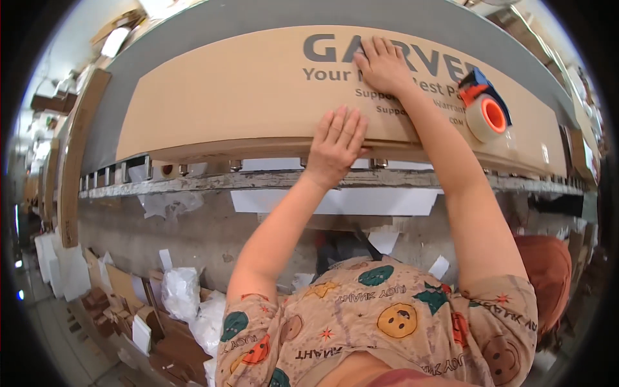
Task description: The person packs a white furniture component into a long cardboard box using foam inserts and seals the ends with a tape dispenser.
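A long brown cardboard box (213, 97) with dark printing on top lies across in front of me. My left hand (336, 145) rests on its near edge, fingers stretched over the top face. Farther away and to the right, my right hand (385, 64) lies flat on the printed top with its fingers apart. Neither hand holds anything. To the right of my right forearm, a tape dispenser (476, 82) with blue and orange parts sits on the box, carrying a roll of tape (483, 121) with an orange core.
The box lies on a roller conveyor with a worn metal rail (271, 179) along its near side. A tall cardboard piece (84, 155) stands at the left. Cardboard scraps and clear plastic wrap (180, 291) litter the floor at lower left. A reddish-brown rounded thing (545, 277) is at lower right.
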`<action>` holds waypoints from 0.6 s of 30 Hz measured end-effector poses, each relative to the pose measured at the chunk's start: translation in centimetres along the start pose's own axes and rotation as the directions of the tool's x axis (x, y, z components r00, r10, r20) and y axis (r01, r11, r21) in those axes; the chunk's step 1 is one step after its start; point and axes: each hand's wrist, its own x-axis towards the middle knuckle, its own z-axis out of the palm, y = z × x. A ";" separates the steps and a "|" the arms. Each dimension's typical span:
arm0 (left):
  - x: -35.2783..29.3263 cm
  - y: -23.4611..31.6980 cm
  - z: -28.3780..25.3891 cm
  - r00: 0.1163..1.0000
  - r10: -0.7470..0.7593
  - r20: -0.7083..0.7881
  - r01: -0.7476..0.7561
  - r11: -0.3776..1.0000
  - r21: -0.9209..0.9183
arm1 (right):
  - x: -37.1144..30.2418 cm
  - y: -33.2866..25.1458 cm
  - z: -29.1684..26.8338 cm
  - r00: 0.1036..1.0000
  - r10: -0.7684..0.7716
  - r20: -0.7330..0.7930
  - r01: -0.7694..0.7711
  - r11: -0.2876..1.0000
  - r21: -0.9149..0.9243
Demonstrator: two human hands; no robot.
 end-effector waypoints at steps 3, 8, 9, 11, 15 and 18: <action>0.1 1.6 -0.3 0.999 -0.036 0.001 0.036 0.999 0.002 | 5.6 -0.5 1.4 0.995 0.093 -0.018 -0.092 0.995 0.038; -0.3 0.9 -1.2 0.991 -0.130 -0.017 0.130 0.991 0.034 | 9.9 -1.8 1.1 0.995 0.100 0.000 -0.097 0.970 0.222; -0.2 0.9 -1.4 0.992 -0.122 -0.016 0.122 0.992 0.018 | 8.8 -1.5 0.7 0.993 0.113 0.018 -0.114 0.968 0.224; 0.4 0.6 -1.2 0.995 -0.048 -0.088 0.052 0.998 0.044 | 8.2 -1.1 -1.3 0.974 0.148 0.172 -0.187 0.952 0.242; 2.3 -2.8 -3.4 0.973 -0.011 0.229 0.018 0.999 -0.028 | 10.1 -2.8 0.3 0.985 0.104 0.136 -0.121 0.985 0.123; 1.6 -2.0 -1.5 0.983 0.056 0.172 -0.059 0.998 0.014 | 8.2 -2.2 1.8 0.984 0.177 0.032 -0.180 0.969 0.168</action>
